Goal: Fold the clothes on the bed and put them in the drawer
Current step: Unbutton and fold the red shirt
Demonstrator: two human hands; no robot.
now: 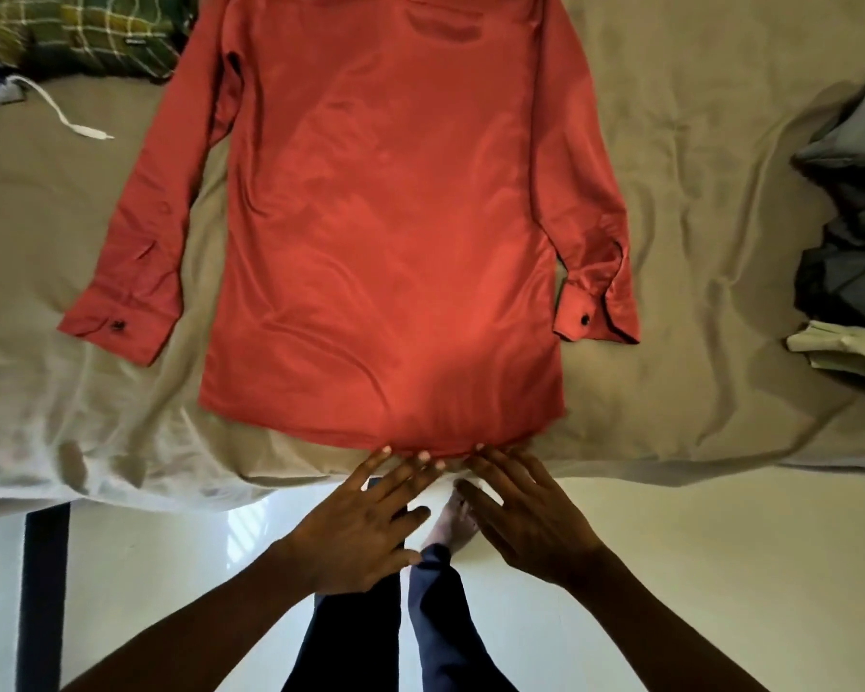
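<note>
Left hand (pixel 355 521) and right hand (pixel 530 521), fingers spread straight, touch the hem of a red long-sleeved shirt (pixel 385 242) lying flat on the bed (pixel 695 217).

This is a bedroom in a home. A bed (pixel 695 192) under a rumpled beige sheet fills most of the view, and its near edge hangs over a dark frame leg (pixel 43 566). Everyday clothes lie on it: a red long-sleeved shirt (pixel 385 217) spread flat, a green plaid garment (pixel 86 32) bunched at the far left, a white drawstring (pixel 66 112) near it, and a dark grey heap of clothes (pixel 850 242) at the right edge. Below is a glossy pale floor (pixel 720 566), where a bare foot (pixel 453 521) stands close to the bed.
</note>
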